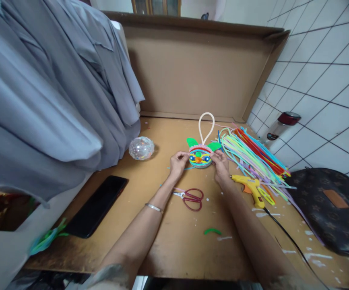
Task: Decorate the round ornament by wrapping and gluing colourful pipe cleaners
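Note:
A small round face ornament (199, 160) made of coloured pipe cleaners stands in the middle of the table, with green ears, blue eyes and an orange nose. A white pipe-cleaner loop (206, 125) rises from its top. My left hand (178, 162) pinches the ornament's left edge, wearing a bangle at the wrist. On the opposite edge, my right hand (220, 163) has its fingers closed below the green ear. Red-handled scissors (192, 198) lie on the tabletop between my forearms. Nearer to me is a short curved green pipe-cleaner piece (212, 231).
A yellow glue gun (252, 188) with a black cord lies right of my right hand, by a pile of pipe cleaners (252, 153). A dark bag (328, 209) and a red-lidded bottle (279, 125) stand right. A clear ball (141, 148), phone (97, 207) and hanging grey cloth (71, 88) are left.

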`<state>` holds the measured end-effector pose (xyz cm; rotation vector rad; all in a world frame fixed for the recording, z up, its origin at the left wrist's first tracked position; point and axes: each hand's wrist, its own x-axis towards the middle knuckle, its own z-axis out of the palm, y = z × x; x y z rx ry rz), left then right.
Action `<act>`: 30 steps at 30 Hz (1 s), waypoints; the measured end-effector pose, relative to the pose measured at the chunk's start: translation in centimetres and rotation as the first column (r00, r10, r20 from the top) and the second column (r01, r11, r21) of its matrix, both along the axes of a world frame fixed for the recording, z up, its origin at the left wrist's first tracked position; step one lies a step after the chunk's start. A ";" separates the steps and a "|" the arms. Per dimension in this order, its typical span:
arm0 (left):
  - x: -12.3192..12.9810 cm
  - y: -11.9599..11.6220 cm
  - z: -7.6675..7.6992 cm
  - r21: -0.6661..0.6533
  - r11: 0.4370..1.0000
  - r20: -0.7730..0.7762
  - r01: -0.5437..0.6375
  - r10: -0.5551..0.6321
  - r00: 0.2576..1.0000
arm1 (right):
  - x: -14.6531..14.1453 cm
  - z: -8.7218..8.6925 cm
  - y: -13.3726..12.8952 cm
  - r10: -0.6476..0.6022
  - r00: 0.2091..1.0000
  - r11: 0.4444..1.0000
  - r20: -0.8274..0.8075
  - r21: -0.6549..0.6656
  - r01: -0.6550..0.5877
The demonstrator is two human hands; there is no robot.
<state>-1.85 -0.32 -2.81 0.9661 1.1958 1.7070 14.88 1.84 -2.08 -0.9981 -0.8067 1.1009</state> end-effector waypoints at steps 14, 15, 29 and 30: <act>0.6 -0.4 0.8 -0.078 0.997 0.121 0.013 -0.003 0.993 | -0.1 0.2 0.1 -0.024 1.000 0.999 -0.016 -0.040 0.024; 0.7 -0.4 0.9 -0.084 0.996 0.130 0.011 0.000 0.991 | -0.1 0.2 0.1 -0.020 1.000 0.999 -0.013 -0.038 0.020; 0.9 -1.0 1.0 -0.095 0.995 0.170 0.027 -0.010 0.985 | -0.2 0.2 0.0 -0.001 0.999 1.000 -0.033 -0.030 0.000; 0.9 -1.0 1.1 -0.094 0.995 0.170 0.026 -0.010 0.985 | -0.2 0.3 0.0 0.000 0.999 1.000 -0.036 -0.030 -0.001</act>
